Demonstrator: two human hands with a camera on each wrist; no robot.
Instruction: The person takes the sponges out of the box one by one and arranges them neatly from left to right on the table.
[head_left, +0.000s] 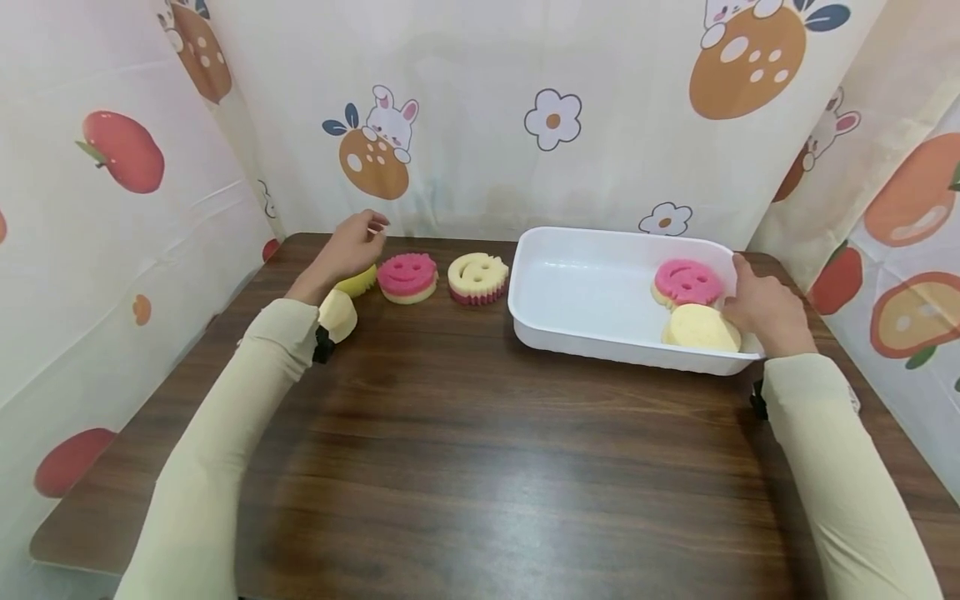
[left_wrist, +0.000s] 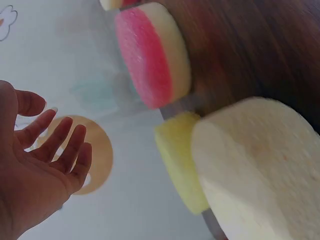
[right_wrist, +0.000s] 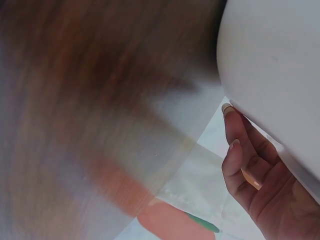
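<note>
My left hand (head_left: 351, 250) is raised over the far left of the table, empty, with its fingers loosely bent. Below it is a yellow sponge (left_wrist: 179, 160), and by the wrist a thick cream sponge (head_left: 339, 317). To the right sit a pink-topped smiley sponge (head_left: 407, 275) and a cream-topped smiley sponge (head_left: 477, 275). My right hand (head_left: 771, 310) grips the right side of a white tray (head_left: 577, 287), thumb on the inner side and fingers outside. Inside its right end lie a pink smiley sponge (head_left: 687, 282) and a pale yellow sponge (head_left: 702, 327).
The brown wooden table (head_left: 487, 467) reaches back to a printed curtain (head_left: 480, 150). More curtain hangs along the left and right sides. The tray's left wall stands close to the cream-topped smiley sponge.
</note>
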